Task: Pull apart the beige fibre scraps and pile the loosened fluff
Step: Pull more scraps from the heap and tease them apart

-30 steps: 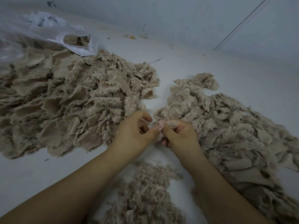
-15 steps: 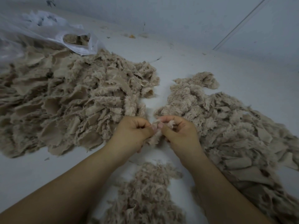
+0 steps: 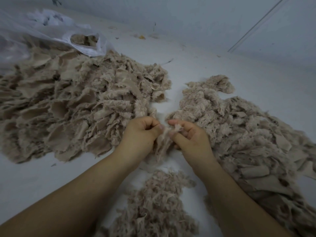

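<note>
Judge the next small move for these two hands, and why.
Probably draw the hands apart: the left hand and right hand both pinch one small beige fibre scrap, its strands stretched between them, above the small heap of loosened beige fluff.

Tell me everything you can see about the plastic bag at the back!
The bag is thin, see-through whitish plastic, crumpled and lying slumped on the white floor at the far left. Its mouth gapes toward the middle, and beige scraps show inside the opening. More scraps show dimly through its cloudy side. Its front edge rests on the big left scrap heap, which spreads out from it. Neither hand touches it.
</note>
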